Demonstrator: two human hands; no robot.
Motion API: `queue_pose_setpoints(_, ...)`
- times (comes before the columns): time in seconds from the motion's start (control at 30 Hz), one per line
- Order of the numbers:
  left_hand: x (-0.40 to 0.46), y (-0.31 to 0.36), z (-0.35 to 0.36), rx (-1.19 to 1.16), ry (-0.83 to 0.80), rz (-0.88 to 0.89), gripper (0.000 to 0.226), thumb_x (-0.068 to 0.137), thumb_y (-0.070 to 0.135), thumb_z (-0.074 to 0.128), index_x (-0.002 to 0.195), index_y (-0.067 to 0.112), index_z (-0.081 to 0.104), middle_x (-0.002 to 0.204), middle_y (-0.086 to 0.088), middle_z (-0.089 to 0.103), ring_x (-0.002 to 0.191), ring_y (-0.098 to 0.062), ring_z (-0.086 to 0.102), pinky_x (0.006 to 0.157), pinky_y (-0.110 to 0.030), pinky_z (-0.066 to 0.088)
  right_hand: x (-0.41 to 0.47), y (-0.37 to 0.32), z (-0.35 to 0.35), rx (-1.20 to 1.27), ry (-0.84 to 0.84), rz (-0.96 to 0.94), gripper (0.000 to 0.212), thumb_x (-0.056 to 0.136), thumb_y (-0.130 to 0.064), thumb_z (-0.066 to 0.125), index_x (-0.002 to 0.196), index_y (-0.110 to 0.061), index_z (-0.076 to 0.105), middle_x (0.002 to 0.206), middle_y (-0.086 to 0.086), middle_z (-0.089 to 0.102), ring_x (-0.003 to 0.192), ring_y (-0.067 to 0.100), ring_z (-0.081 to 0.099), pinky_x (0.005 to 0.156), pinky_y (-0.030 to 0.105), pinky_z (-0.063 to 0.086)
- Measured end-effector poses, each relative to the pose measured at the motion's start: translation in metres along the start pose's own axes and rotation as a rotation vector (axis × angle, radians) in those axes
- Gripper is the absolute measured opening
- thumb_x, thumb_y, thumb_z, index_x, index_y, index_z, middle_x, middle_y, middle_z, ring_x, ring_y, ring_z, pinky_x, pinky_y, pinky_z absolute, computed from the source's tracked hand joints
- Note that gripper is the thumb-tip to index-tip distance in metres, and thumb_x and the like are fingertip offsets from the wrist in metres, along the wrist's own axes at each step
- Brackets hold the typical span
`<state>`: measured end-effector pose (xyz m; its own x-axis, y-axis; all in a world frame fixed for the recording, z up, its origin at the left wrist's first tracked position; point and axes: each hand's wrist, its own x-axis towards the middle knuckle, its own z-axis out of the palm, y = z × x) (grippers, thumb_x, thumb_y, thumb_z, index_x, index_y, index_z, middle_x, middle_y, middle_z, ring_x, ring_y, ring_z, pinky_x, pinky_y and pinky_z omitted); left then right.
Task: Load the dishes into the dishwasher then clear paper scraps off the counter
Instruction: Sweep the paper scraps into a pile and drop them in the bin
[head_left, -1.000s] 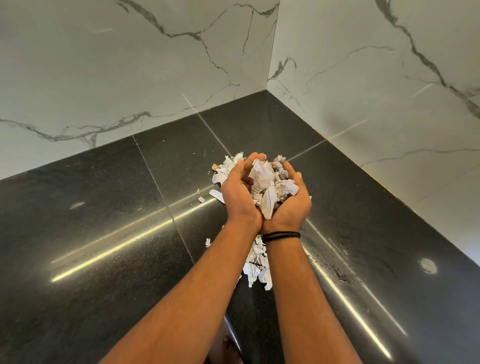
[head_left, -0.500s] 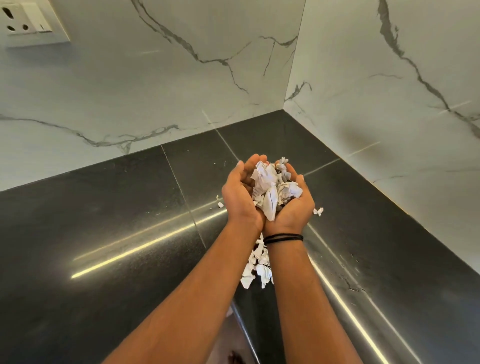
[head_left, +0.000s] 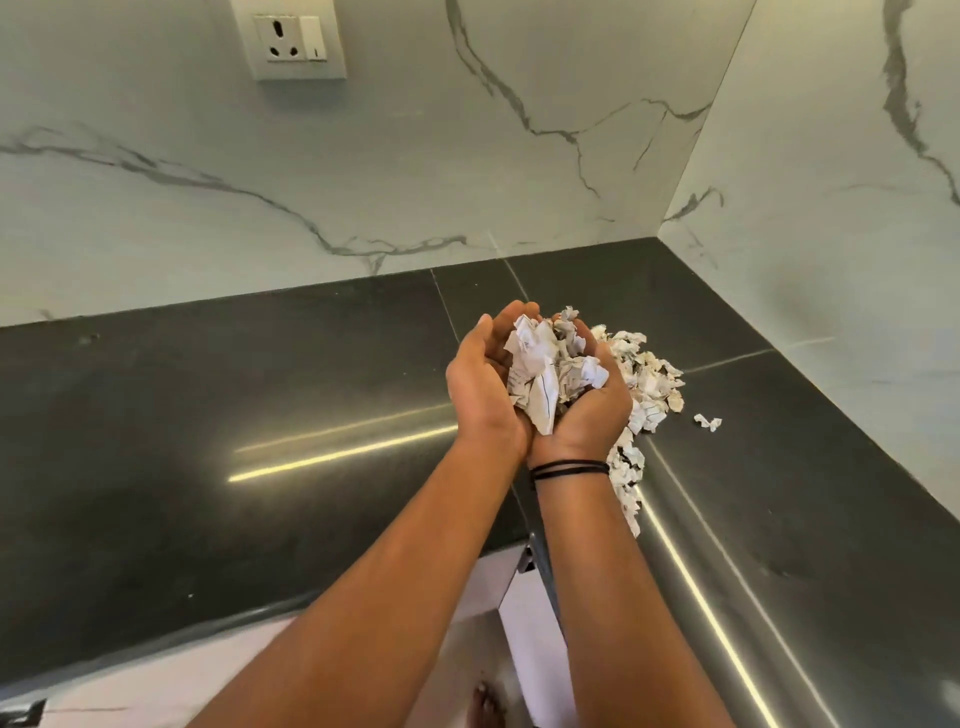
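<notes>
Both hands are cupped together above the black counter (head_left: 260, 415), heels touching, fingers curled upward around a heap of crumpled paper scraps (head_left: 545, 374). The left hand (head_left: 483, 389) forms one side of the bowl and the right hand (head_left: 592, 410), with a black band (head_left: 569, 469) on its wrist, forms the other. More scraps (head_left: 644, 384) lie on the counter just beyond and to the right of the right hand, with one stray scrap (head_left: 707, 422) farther right. A wall socket (head_left: 289, 39) sits on the marble wall far above the left hand.

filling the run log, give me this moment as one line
step: clearing scraps | left hand + right hand: cupped together, holding paper scraps | counter: leftover scraps remain
</notes>
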<state>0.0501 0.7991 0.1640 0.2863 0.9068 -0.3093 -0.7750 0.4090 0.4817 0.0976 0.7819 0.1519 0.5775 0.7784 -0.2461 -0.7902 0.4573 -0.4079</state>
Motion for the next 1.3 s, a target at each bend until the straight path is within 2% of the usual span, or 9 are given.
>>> queue_pose_setpoints(0.1, -0.031, 0.022, -0.027, -0.029, 0.021, 0.031, 0.035, 0.103, 0.026, 0.046, 0.109, 0.003, 0.072, 0.118, -0.019, 0.072, 0.118, -0.037, 0.066, 0.109, -0.054, 0.046, -0.04, 0.023, 0.0, -0.02, -0.02, 0.039, 0.034, 0.101, -0.022, 0.042, 0.117, -0.004, 0.066, 0.103, 0.017, 0.072, 0.1, 0.034, 0.07, 0.086, 0.044, 0.056)
queue_pose_setpoints(0.27, -0.091, 0.052, -0.076, -0.076, 0.056, 0.077, 0.036, 0.103, 0.027, 0.046, 0.107, 0.005, 0.074, 0.117, -0.017, 0.073, 0.119, -0.038, 0.065, 0.109, -0.055, 0.046, -0.115, 0.055, -0.005, -0.077, -0.013, 0.101, 0.034, 0.105, -0.022, 0.037, 0.107, -0.005, 0.066, 0.091, 0.013, 0.074, 0.082, 0.028, 0.074, 0.068, 0.035, 0.06)
queue_pose_setpoints(0.5, -0.168, 0.076, -0.153, -0.13, 0.15, 0.157, 0.038, 0.105, 0.025, 0.043, 0.113, 0.002, 0.071, 0.12, -0.017, 0.072, 0.117, -0.037, 0.066, 0.107, -0.053, 0.049, -0.202, 0.105, -0.041, -0.061, -0.049, 0.25, 0.037, 0.105, -0.025, 0.034, 0.106, -0.005, 0.065, 0.094, 0.014, 0.072, 0.083, 0.029, 0.073, 0.068, 0.036, 0.06)
queue_pose_setpoints(0.67, -0.197, 0.072, -0.221, -0.234, 0.25, 0.157, 0.038, 0.104, 0.025, 0.042, 0.113, 0.002, 0.07, 0.12, -0.015, 0.072, 0.114, -0.033, 0.068, 0.105, -0.05, 0.051, -0.241, 0.142, -0.089, -0.04, -0.055, 0.382, 0.038, 0.103, -0.027, 0.035, 0.096, -0.006, 0.067, 0.092, 0.015, 0.073, 0.086, 0.031, 0.072, 0.081, 0.043, 0.056)
queue_pose_setpoints(0.77, -0.204, 0.06, -0.27, -0.308, 0.34, 0.166, 0.033, 0.101, 0.021, 0.045, 0.108, 0.003, 0.071, 0.112, -0.013, 0.073, 0.106, -0.03, 0.069, 0.104, -0.046, 0.051, -0.254, 0.169, -0.133, -0.056, -0.032, 0.468, 0.036, 0.099, -0.026, 0.039, 0.095, -0.004, 0.067, 0.098, 0.018, 0.071, 0.094, 0.035, 0.069, 0.091, 0.048, 0.052)
queue_pose_setpoints(0.9, -0.208, 0.031, -0.339, -0.317, 0.417, 0.173, 0.032, 0.096, 0.02, 0.049, 0.115, 0.002, 0.068, 0.117, -0.016, 0.068, 0.12, -0.037, 0.063, 0.111, -0.051, 0.044, -0.265, 0.201, -0.194, -0.101, -0.032, 0.535, 0.038, 0.084, -0.029, 0.047, 0.105, -0.004, 0.065, 0.101, 0.018, 0.071, 0.096, 0.035, 0.068, 0.09, 0.045, 0.055)
queue_pose_setpoints(1.1, -0.202, -0.023, -0.466, -0.331, 0.602, 0.186, 0.036, 0.097, 0.019, 0.045, 0.114, 0.0, 0.07, 0.117, -0.014, 0.072, 0.112, -0.032, 0.068, 0.101, -0.042, 0.052, -0.265, 0.267, -0.322, -0.159, 0.036, 0.624, 0.038, 0.082, -0.027, 0.05, 0.102, -0.002, 0.07, 0.111, 0.022, 0.068, 0.109, 0.042, 0.063, 0.1, 0.052, 0.048)
queue_pose_setpoints(1.2, -0.19, -0.057, -0.533, -0.34, 0.711, 0.17, 0.036, 0.096, 0.02, 0.046, 0.112, 0.001, 0.072, 0.117, -0.015, 0.073, 0.107, -0.031, 0.07, 0.096, -0.041, 0.055, -0.256, 0.304, -0.396, -0.194, 0.073, 0.663, 0.037, 0.082, -0.025, 0.05, 0.102, 0.0, 0.069, 0.112, 0.023, 0.066, 0.108, 0.042, 0.062, 0.097, 0.05, 0.05)
queue_pose_setpoints(1.3, -0.171, -0.092, -0.598, -0.382, 0.787, 0.165, 0.034, 0.095, 0.02, 0.048, 0.109, 0.003, 0.074, 0.115, -0.016, 0.073, 0.105, -0.033, 0.069, 0.104, -0.046, 0.051, -0.244, 0.339, -0.467, -0.24, 0.068, 0.752, 0.041, 0.089, -0.022, 0.042, 0.116, 0.003, 0.06, 0.121, 0.026, 0.058, 0.114, 0.044, 0.057, 0.104, 0.051, 0.045)
